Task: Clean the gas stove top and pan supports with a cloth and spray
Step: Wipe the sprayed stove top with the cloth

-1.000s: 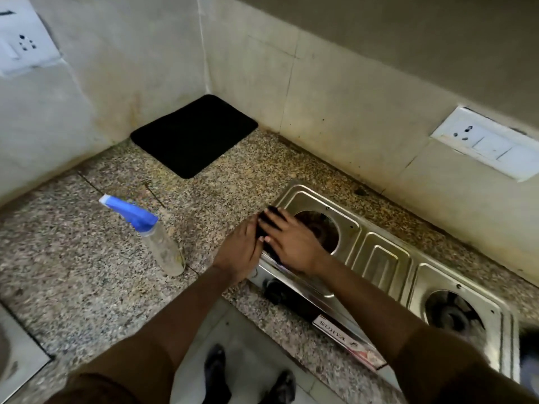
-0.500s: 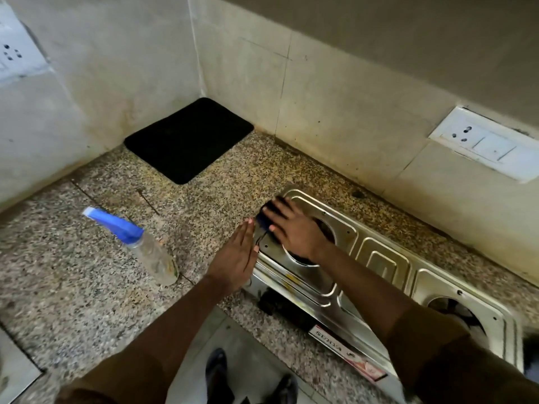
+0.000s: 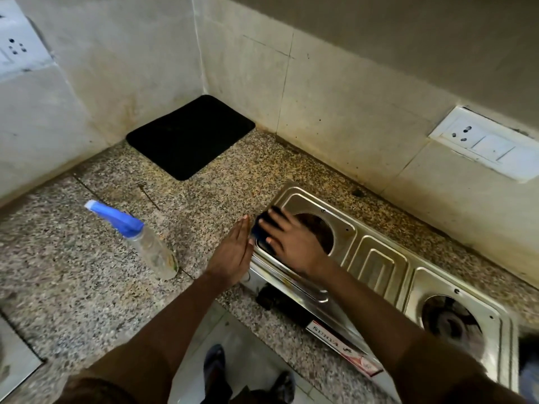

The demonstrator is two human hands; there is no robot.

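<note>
A steel two-burner gas stove [image 3: 379, 263] sits on the granite counter at the right; no pan supports are on it. My right hand [image 3: 291, 243] presses a dark blue cloth [image 3: 259, 228] flat onto the stove's left corner, fingers spread over it, so most of the cloth is hidden. With straight fingers, my left hand [image 3: 233, 255] rests against the stove's left edge. A clear spray bottle [image 3: 151, 249] with a blue trigger head stands on the counter left of my hands.
A black mat [image 3: 189, 135] lies in the back corner of the speckled counter [image 3: 73, 272]. Tiled walls carry a switch plate at right [image 3: 484, 144] and another at far left [image 3: 14, 51]. A steel sink edge [image 3: 14, 360] shows at lower left.
My right hand has slid the cloth from beside the left burner out to the stove's left corner. My left hand has straightened and drawn a little left along the stove's edge.
</note>
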